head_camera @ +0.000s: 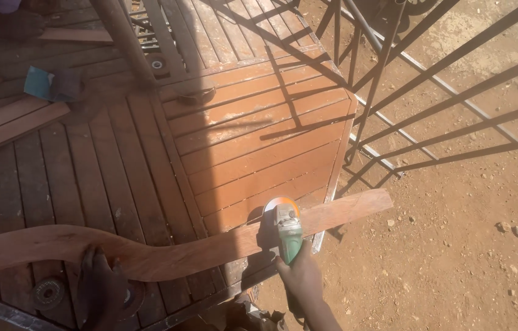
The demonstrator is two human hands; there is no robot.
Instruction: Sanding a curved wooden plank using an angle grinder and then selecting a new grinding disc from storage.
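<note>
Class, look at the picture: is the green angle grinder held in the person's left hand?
No: the right hand holds the green angle grinder on the curved wooden board; the left hand steadies it.

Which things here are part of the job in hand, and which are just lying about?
In use: grinder in right hand; curved board pressed down by left hand; slatted table beneath.

Lying about: blue scraper, loose planks, spare discs, metal railing.
</note>
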